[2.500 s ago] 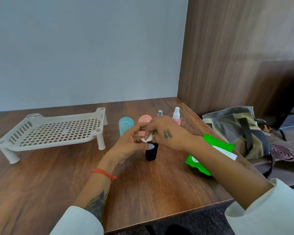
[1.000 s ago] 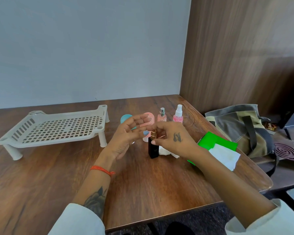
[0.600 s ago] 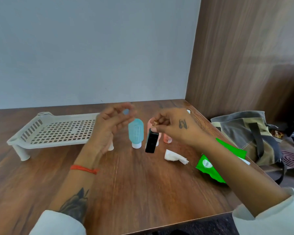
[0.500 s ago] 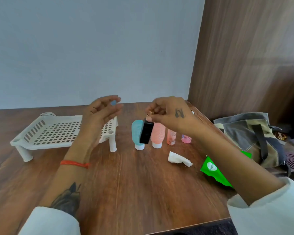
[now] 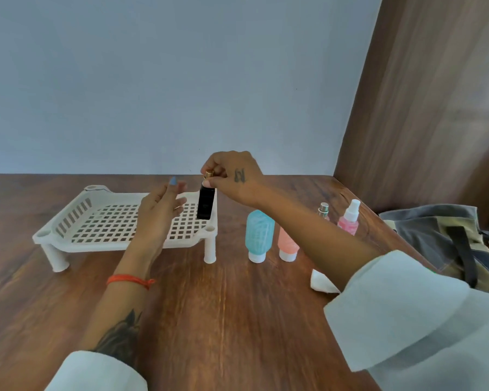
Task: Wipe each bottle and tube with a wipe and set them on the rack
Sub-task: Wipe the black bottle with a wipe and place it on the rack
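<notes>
My right hand (image 5: 235,176) pinches the gold top of a small black bottle (image 5: 205,204), which hangs upright just above the right end of the white slotted rack (image 5: 76,213). My left hand (image 5: 158,213) hovers over the rack beside the bottle, fingers apart and holding nothing. On the table to the right stand a blue tube (image 5: 259,235) and a coral tube (image 5: 287,245), both cap down. Behind them are a small silver-capped spray bottle (image 5: 323,211) and a pink spray bottle (image 5: 349,220). A crumpled white wipe (image 5: 321,282) lies on the table, partly hidden by my right sleeve.
The wooden table (image 5: 223,320) runs to a grey wall at the back and a wood panel on the right. A grey and olive bag (image 5: 449,244) sits off the table's right edge.
My right hand has lifted the black bottle off the table and carried it left to above the rack. The wipe stayed on the table. My left hand moved left with it, empty.
</notes>
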{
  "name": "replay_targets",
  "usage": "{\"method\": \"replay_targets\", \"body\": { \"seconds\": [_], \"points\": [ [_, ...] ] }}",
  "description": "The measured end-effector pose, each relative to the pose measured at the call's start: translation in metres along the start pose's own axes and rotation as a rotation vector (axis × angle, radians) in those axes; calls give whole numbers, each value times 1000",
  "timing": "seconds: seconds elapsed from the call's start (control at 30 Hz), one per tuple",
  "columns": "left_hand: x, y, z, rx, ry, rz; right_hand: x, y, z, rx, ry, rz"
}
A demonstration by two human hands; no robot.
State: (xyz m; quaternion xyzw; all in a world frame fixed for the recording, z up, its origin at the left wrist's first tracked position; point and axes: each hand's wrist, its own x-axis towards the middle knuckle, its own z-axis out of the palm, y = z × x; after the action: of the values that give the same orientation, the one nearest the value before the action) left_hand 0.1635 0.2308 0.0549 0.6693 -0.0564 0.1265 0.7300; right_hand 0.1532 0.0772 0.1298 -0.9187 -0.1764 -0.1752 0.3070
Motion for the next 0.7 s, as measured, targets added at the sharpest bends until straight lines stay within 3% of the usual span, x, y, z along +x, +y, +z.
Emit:
{"method": "replay_targets", "body": {
  "seconds": [0.43, 0.7],
  "points": [
    [5, -8, -1, 74, -14, -95, 7, 7, 25, -47, -126, -8],
    [3, -8, 0, 74, -7, -83, 6, 8, 28, -60, -108, -25]
  ]
}}
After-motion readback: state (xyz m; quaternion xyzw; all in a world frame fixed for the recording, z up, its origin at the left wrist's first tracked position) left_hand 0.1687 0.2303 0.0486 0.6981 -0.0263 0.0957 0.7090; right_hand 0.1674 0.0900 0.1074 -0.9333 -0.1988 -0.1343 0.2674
